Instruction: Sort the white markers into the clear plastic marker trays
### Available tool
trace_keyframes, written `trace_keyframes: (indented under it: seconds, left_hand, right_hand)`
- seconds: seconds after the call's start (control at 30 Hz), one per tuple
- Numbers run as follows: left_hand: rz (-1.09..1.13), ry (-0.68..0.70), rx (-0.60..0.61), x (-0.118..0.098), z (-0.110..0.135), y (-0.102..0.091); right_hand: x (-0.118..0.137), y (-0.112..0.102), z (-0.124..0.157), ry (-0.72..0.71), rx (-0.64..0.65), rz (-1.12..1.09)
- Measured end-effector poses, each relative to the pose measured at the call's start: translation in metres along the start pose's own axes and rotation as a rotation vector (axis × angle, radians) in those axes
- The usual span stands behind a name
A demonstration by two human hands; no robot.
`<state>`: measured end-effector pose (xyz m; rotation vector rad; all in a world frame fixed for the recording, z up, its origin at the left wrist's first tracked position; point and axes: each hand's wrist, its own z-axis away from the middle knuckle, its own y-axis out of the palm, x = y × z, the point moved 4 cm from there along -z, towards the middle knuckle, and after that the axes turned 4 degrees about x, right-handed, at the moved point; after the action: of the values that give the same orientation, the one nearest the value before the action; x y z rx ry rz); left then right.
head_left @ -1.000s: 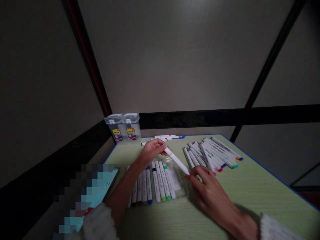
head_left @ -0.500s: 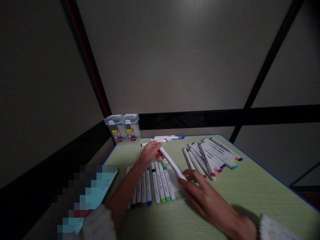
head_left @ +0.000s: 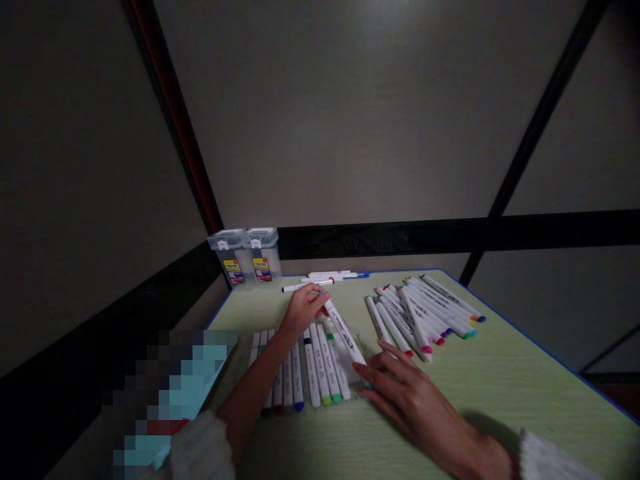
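My left hand (head_left: 301, 311) pinches the far end of a white marker (head_left: 344, 337), which lies slanted over a clear flat case (head_left: 356, 360) on the green table (head_left: 490, 380). My right hand (head_left: 407, 393) has its fingertips on the marker's near end. Left of that marker, a row of white markers (head_left: 305, 367) with coloured caps lies side by side in the case.
A loose pile of white markers (head_left: 423, 313) with coloured tips lies at the right. Two clear boxes with lids (head_left: 245, 257) stand at the back left corner, with a few markers (head_left: 325, 279) beside them. A pixelated patch (head_left: 170, 393) covers the left front.
Both hands have lowered the white marker from above the case down toward the row, and it has moved left and nearer to me.
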<state>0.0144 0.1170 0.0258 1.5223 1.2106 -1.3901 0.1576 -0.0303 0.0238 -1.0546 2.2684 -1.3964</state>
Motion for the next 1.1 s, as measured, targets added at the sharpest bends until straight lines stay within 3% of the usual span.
trace_keyframes:
  seconds: [0.3,0.63,0.87,1.1]
  left_hand:
    - [-0.203,-0.025,0.076,0.011,0.005,0.01]
    - [-0.623,0.08,-0.008,0.022,0.008,0.003]
    - [-0.696,0.06,0.063,0.036,0.005,0.006]
    - [-0.701,0.055,0.083,0.034,0.006,0.006]
  right_hand:
    - [0.001,0.006,-0.001,0.036,0.066,-0.069]
    - [0.002,0.012,-0.003,0.078,0.142,-0.064]
    - [0.0,0.017,-0.005,0.075,0.162,-0.068]
    - [0.0,0.022,-0.005,0.086,0.199,-0.084]
